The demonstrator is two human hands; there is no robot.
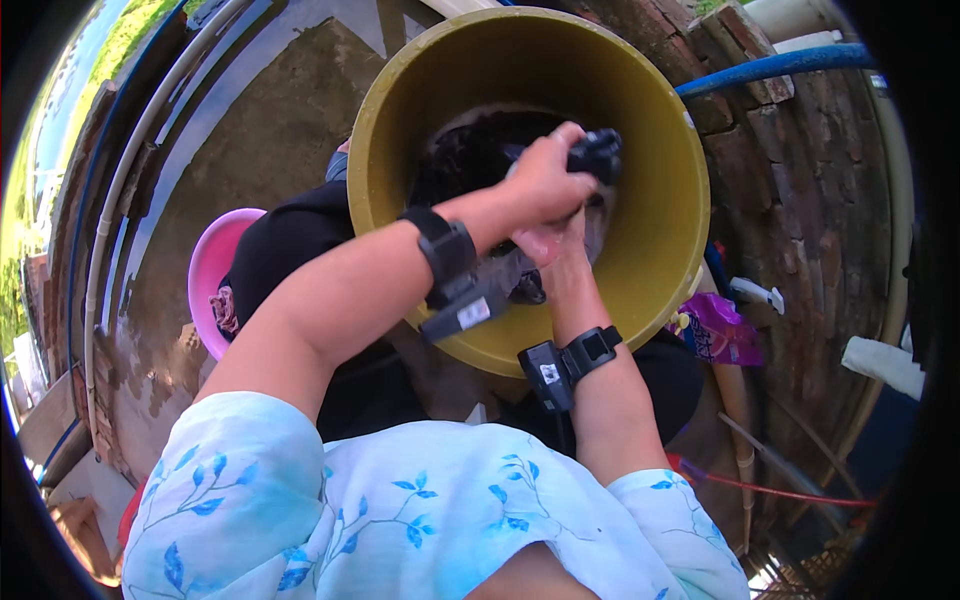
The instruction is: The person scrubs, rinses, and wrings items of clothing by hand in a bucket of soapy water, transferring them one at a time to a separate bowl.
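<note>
Both arms reach into a deep yellow tub [655, 250]. My left hand [550, 180] is closed around a bunched dark wet cloth [597, 155], whose end sticks out past the fingers. Just below it, my right hand [552, 240] looks wet and curls in against the same cloth. The left hand partly hides its fingers. More dark wet fabric [465, 165] lies in the bottom of the tub, in cloudy water. Each wrist carries a black strapped device.
A pink basin [207, 275] with patterned cloth stands to the left, beside my knee. A purple packet [722, 328] and a white-handled brush-like tool [757, 293] lie right of the tub. A blue hose [775, 68] runs past bricks [800, 170]. Wet concrete [280, 110] spreads at left.
</note>
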